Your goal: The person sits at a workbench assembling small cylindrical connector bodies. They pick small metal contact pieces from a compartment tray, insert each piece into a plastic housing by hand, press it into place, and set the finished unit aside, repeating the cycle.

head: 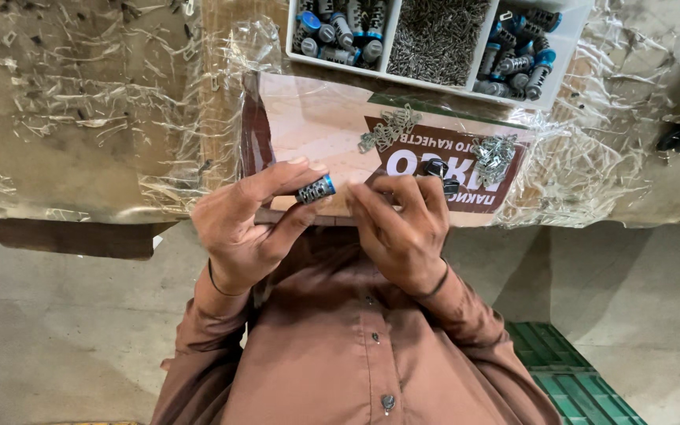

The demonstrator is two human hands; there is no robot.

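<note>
Your bench [80, 118] is wrapped in clear plastic film; the white divided tray [568, 31] at its far edge holds blue-capped cylinders and small metal pieces. Your left hand [245, 224] pinches one blue-capped cylinder [315, 190] between thumb and forefinger above the bench edge. Your right hand [403, 228] is curled beside it; what it grips cannot be told.

Left hand [245, 224] pinching a small grey tube with a blue end [315, 190] between thumb and fingers. Right hand [403, 228] close beside it, fingers curled, with a small dark part [439, 169] at the fingertips. Just beyond, two little heaps of bent metal clips [388, 127] on a tabletop [80, 118] wrapped in crinkly clear plastic. Farther off, a white tray [387, 47] with three boxes: tubes left and right, tiny metal pins in the middle.
</note>
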